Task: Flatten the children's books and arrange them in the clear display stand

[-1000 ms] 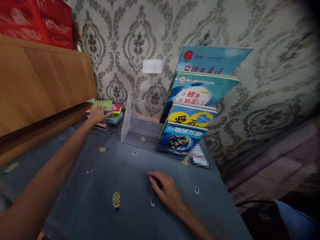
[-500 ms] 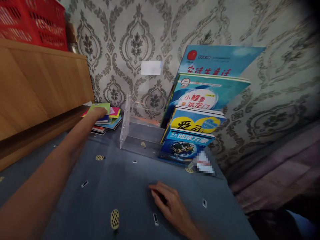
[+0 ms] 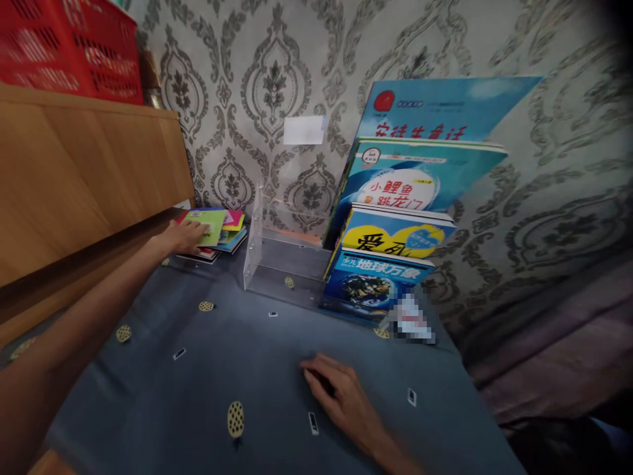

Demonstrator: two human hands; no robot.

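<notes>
Where fingers [image 3: 196, 230] rest, green book [image 3: 213, 226], lying flat

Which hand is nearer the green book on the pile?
Left. The left hand is on the green book; the right hand is well away, over the tablecloth, nearer the camera and to the right.

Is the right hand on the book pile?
No, the right hand is over the cloth, apart from the book pile; the left hand is there.
</notes>
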